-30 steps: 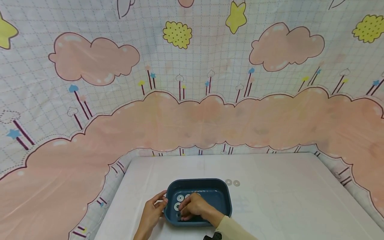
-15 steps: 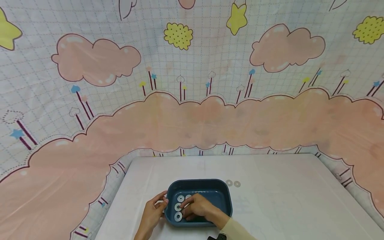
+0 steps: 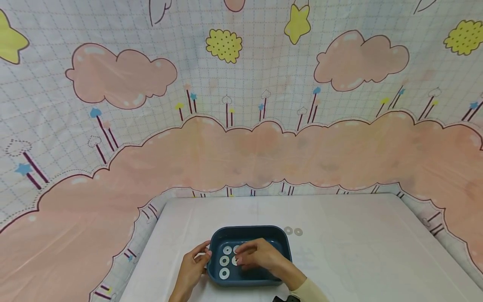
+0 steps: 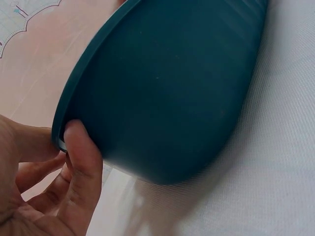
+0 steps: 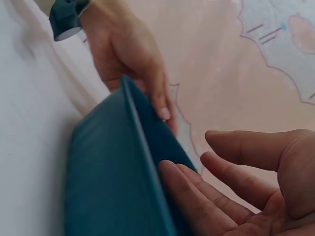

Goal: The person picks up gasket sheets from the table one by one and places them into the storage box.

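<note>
A dark blue rectangular tray (image 3: 250,280) stands on the white table. My left hand (image 3: 191,268) pinches its left rim between thumb and fingers, as the left wrist view shows with the tray wall (image 4: 162,88) close up. Flat pale rings like washers lie inside: a column down the left side, with a back washer (image 3: 227,250), a middle washer (image 3: 224,261) and a front washer (image 3: 224,274). Others beside them are partly hidden by my right hand (image 3: 260,256), which hovers over the tray. In the right wrist view its fingers (image 5: 189,194) are spread from the thumb, holding nothing visible.
Two more pale washers lie on the table behind the tray's back right corner, a left one (image 3: 288,230) and a right one (image 3: 298,232). A cloth printed with clouds and stars (image 3: 264,155) hangs behind and beside the white table (image 3: 358,251).
My right hand has moved right and back from the tray's front left corner, uncovering the front washer and part of one beside the middle washer. The left hand stays on the rim.
</note>
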{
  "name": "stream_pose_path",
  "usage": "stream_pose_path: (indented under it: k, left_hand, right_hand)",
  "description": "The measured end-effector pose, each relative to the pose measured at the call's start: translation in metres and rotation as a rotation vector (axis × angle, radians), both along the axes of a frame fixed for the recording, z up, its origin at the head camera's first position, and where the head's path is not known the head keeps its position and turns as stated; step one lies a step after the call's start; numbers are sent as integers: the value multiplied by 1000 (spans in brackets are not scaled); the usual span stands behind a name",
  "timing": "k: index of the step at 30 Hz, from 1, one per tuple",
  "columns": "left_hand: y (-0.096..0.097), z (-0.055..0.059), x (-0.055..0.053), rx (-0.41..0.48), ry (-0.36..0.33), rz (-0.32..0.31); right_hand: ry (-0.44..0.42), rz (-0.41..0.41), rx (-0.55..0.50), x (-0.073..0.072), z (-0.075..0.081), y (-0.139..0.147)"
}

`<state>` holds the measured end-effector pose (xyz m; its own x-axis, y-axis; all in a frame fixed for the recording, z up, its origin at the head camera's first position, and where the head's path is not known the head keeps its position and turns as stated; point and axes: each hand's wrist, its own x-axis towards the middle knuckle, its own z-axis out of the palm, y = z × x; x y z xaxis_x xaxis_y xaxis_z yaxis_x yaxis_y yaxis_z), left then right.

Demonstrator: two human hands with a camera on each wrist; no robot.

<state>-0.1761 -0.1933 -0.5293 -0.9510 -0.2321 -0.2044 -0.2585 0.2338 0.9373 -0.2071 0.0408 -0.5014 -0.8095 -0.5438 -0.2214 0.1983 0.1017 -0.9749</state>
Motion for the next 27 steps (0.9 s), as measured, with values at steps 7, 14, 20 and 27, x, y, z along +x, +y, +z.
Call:
stream_pose_path:
  k: [7, 14, 20, 27]
  left_hand:
    - [0, 1, 1, 8, 8, -3]
    - [0, 1, 0, 11, 13, -5]
    - [0, 1, 0, 9, 15, -2]
    - [0, 0, -1, -2, 0, -1]
  right_hand:
    - [45, 13, -66, 0, 11, 20]
    - [102, 6, -76, -2, 21, 44]
    - [150, -41, -58, -3, 30, 66]
    - [195, -112, -61, -6, 34, 92]
